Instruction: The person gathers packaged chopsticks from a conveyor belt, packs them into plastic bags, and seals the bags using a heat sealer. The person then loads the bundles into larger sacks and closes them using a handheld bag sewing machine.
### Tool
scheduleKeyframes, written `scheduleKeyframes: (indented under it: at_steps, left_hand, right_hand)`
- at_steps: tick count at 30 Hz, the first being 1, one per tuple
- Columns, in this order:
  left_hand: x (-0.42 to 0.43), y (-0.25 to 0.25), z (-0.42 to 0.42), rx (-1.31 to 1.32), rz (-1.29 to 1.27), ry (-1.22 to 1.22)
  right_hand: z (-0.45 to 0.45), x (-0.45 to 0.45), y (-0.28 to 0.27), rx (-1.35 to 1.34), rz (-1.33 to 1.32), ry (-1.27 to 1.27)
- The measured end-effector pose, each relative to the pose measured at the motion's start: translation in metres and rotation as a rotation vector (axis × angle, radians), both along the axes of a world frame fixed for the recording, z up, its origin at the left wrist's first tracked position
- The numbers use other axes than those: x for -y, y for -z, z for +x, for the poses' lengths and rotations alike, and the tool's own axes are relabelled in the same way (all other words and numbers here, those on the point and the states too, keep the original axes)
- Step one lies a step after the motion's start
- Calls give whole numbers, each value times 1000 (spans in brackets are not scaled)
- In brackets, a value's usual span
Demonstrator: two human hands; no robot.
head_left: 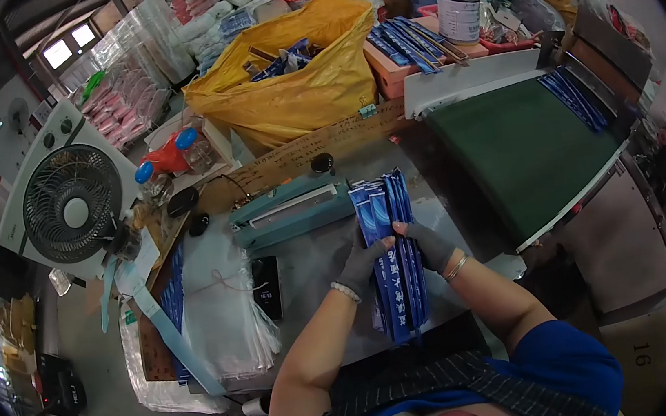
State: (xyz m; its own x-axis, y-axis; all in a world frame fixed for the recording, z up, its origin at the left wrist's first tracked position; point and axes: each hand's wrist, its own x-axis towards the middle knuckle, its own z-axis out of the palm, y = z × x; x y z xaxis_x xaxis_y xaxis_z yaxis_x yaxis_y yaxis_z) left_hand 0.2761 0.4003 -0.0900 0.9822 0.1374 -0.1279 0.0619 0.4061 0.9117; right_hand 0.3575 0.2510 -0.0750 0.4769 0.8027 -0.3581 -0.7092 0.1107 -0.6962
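A bundle of long, narrow blue packets (394,300) with white lettering stands lengthwise in front of me, over the table. My left hand (358,264), in a grey fingerless glove, is closed around its left side. My right hand (429,246), gloved the same way, grips its right side. Both thumbs press on the front of the bundle, near each other. Just behind the packets is a teal bar-shaped device (293,217), apparently a heat sealer. A stack of clear plastic bags (217,311) and a black phone (267,289) with a lit screen lie left of my hands.
To the right, a green conveyor belt (524,157) carries several blue packets (574,100) at its far end. A large yellow sack (288,102) stands behind the table. On the left are a fan (75,213) and blue-lidded jars (193,151). More packets (409,43) lie beside a tin (459,17).
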Motion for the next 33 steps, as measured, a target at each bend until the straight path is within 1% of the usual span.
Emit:
scheduleKeyframes:
  at_steps: [1, 2, 3, 4, 5, 6, 7, 9, 10, 11, 12, 13, 14, 15, 16, 17, 18, 19, 20, 21, 22, 23, 24, 26, 27, 28, 29, 30, 31, 32, 33]
  left_hand:
    - [1, -17, -9, 10, 9, -7]
    - [3, -38, -21, 111, 85, -27]
    - [5, -56, -32, 210, 160, -47]
    - [5, -70, -45, 332, 284, -88]
    - [4, -81, -57, 432, 283, -52]
    - [-1, -89, -66, 533, 281, -14]
    - [-17, -86, -69, 446, 378, 163]
    - [-9, -98, -81, 561, 164, 109]
    - [-8, -94, -83, 655, 233, 10]
    - [-4, -98, -89, 648, 167, 55]
    - [1, -100, -99, 631, 93, 96]
    - [-12, -83, -96, 596, 202, 81]
    - [-24, -69, -93, 493, 302, 100]
    - [-35, -54, -93, 380, 395, 120]
    - [-43, -35, -88, 253, 204, 216]
    - [-36, -46, -99, 317, 210, 111]
    - [-24, -67, -111, 384, 221, 5]
    - [-14, -81, -122, 357, 152, -74]
    - [-8, -97, -136, 285, 83, -57]
    - [-4, -109, -150, 212, 9, -46]
    - [-2, -111, -164, 130, -5, 5]
    - [0, -105, -175, 72, -124, 22]
    - [4, -96, -183, 17, -242, 37]
    - [3, -71, -187, 71, -403, 77]
    - [3, -66, -188, 112, -470, 114]
    - [8, -62, -189, 129, -494, 63]
    - [10, -46, -187, 159, -542, 36]
    - [11, -38, -189, 190, -590, 15]
    - [11, -30, -196, 188, -545, -53]
    - [8, -35, -208, 151, -433, -100]
    - [1, -41, -219, 117, -318, -144]
  right_hand:
    - [-11, 1, -20, 177, 106, 39]
    - [-21, 2, -43, 352, 211, 79]
    - [-23, 6, -58, 475, 301, 34]
    - [-35, 9, -84, 553, 355, 61]
    - [-49, 9, -108, 628, 407, 91]
    - [-56, 6, -120, 620, 462, 77]
    - [-56, 7, -116, 697, 390, 33]
    - [-53, 1, -108, 855, 290, -37]
    - [-53, -2, -104, 966, 422, 13]
    - [-59, -6, -111, 1065, 553, 61]
    - [-53, -5, -107, 1258, 487, 22]
    - [-54, -12, -105, 1242, 472, -58]
    - [-58, -19, -105, 1224, 457, -140]
    - [-64, -29, -101, 870, 463, -195]
    - [-62, -34, -103, 984, 426, -182]
    - [-62, -40, -106, 1102, 393, -168]
    - [-80, -38, -126, 964, 419, -127]
    - [-93, -36, -133, 837, 413, -70]
    - [-107, -34, -137, 706, 399, -16]
    - [-125, -30, -142, 537, 329, 20]
    - [-137, -26, -135, 480, 240, 10]
    - [-144, -22, -126, 424, 153, -5]
    - [-144, -22, -119, 500, 115, -43]
    - [-125, -34, -120, 709, 144, -303]
    - [-107, -48, -113, 989, 183, -372]
    - [-108, -60, -124, 896, 130, -536]
    - [-109, -68, -134, 800, 71, -694]
    - [-106, -82, -125, 872, 150, -787]
    - [-108, -91, -111, 707, 218, -847]
    - [-109, -99, -95, 539, 282, -898]
    - [-110, -105, -73, 513, 304, -863]
